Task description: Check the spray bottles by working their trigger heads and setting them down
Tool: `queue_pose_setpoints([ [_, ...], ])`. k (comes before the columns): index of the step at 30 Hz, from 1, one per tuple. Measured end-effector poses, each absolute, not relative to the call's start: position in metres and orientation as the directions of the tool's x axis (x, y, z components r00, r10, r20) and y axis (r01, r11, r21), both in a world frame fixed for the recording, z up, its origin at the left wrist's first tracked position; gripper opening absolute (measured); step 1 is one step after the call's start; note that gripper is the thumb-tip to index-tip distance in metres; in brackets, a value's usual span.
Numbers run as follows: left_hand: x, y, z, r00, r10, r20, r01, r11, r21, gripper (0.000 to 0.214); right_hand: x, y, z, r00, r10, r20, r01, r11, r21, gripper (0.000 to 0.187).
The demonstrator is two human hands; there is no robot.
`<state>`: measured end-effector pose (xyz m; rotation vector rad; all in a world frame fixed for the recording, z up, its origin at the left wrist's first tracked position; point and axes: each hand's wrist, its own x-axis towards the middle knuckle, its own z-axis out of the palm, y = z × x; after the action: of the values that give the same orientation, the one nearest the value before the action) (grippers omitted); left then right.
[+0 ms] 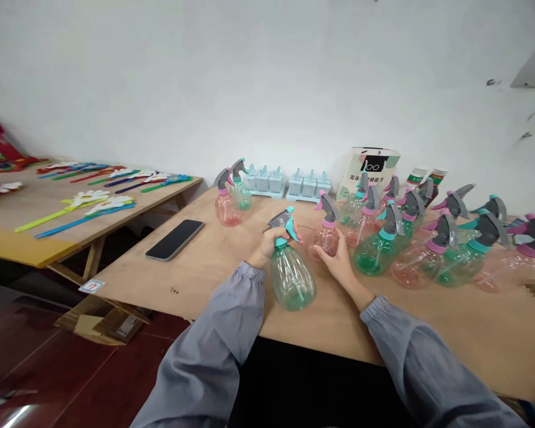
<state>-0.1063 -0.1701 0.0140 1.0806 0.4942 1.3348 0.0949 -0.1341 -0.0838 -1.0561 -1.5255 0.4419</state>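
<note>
My left hand (pixel 267 242) is closed round the neck and trigger head of a clear green spray bottle (pixel 293 279) with a teal collar, held slightly tilted above the table. Against a pink spray bottle (pixel 326 239) with a grey and pink head, my right hand (pixel 339 257) wraps its thumb and fingers round the body. Several more green and pink spray bottles (pixel 377 252) stand close together to the right. Left of my hands, a pink spray bottle (pixel 228 208) stands in front of a green spray bottle (pixel 242 193).
Pale blue popsicle molds (pixel 264 181) and a printed box (pixel 368 169) stand along the wall. A black phone (pixel 175 239) lies on the brown table (pixel 134 279). On the left table (pixel 49 238), several colourful long-handled plastic hand-shaped items (pixel 89 208) are laid out.
</note>
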Motion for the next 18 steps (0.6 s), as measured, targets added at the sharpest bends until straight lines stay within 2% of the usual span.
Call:
queue_pose_setpoints([
  [4, -0.106, -0.171, 0.014, 0.243, 0.931, 0.272, -0.539, -0.103, 0.836, 0.024, 0.093, -0.138, -0.081, 0.080, 0.814, 0.575, 0.360, 0.515, -0.778, 0.083],
  [10, -0.107, -0.164, 0.012, 0.131, 0.967, 0.217, -0.542, -0.113, 0.833, 0.017, 0.092, -0.139, -0.080, 0.081, 0.803, 0.590, 0.373, 0.525, -0.765, 0.083],
  [12, -0.108, -0.161, 0.011, 0.123, 0.970, 0.207, -0.559, -0.105, 0.822, 0.021, 0.093, -0.139, -0.080, 0.081, 0.805, 0.588, 0.376, 0.521, -0.766, 0.084],
  [15, -0.108, -0.159, 0.010, 0.069, 0.966, 0.249, -0.589, -0.162, 0.792, 0.027, 0.093, -0.139, -0.080, 0.070, 0.809, 0.584, 0.366, 0.524, -0.769, 0.085],
  [18, -0.110, -0.159, 0.008, 0.008, 0.965, 0.261, -0.557, -0.212, 0.803, 0.019, 0.093, -0.139, -0.081, 0.063, 0.811, 0.581, 0.367, 0.523, -0.770, 0.086],
])
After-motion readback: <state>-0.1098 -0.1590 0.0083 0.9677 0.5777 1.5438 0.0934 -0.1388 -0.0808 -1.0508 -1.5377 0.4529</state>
